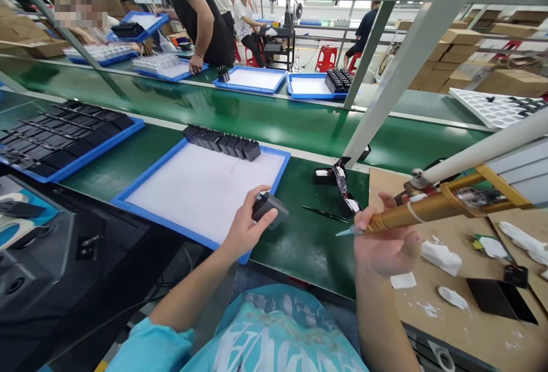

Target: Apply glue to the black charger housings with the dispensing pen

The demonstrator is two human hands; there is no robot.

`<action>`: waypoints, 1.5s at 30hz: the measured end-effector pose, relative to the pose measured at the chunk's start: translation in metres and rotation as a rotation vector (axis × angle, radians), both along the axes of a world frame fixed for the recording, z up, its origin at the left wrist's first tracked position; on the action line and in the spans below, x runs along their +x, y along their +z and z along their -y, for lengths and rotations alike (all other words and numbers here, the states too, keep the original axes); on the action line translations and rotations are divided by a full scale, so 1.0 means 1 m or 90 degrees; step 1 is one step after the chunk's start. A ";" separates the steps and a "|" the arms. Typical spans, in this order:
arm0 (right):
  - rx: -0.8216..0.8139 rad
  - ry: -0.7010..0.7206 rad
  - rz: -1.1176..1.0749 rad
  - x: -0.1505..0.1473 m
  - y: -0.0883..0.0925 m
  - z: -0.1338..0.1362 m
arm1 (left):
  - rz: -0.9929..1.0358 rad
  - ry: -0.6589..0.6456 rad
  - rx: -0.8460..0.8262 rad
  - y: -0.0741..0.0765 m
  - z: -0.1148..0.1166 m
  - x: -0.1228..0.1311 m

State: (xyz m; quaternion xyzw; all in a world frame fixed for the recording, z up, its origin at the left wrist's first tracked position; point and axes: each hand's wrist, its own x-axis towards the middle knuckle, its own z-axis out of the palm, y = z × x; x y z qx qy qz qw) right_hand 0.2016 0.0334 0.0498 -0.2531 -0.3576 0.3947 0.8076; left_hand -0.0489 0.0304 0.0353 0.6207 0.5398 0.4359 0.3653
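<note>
My left hand [245, 228] is closed around a small black plastic case [263, 206], above the right edge of a blue-rimmed tray [171, 221]. A row of similar black cases [222, 142] stands along the tray's far side. My right hand [385, 249] grips the front end of a gold-coloured glue dispenser [411, 212]. The dispenser's pale blue tapered nozzle [346, 231] points left toward the case, with a gap between them. A thin black tool [325, 213] lies on the green bench beyond the nozzle, near opened black parts with white filling [338, 181].
At left, another tray [92, 161] is full of black cases. Cardboard [445, 298] at right carries crumpled white tissue [440, 257] and an open black box [500, 299]. A slanted metal post [398, 69] rises ahead. Co-workers and more trays [257, 79] are across the green belt.
</note>
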 end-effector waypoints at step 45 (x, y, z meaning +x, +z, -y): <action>0.004 -0.013 0.036 -0.003 -0.017 0.007 | -0.317 -0.171 0.015 -0.035 -0.298 0.116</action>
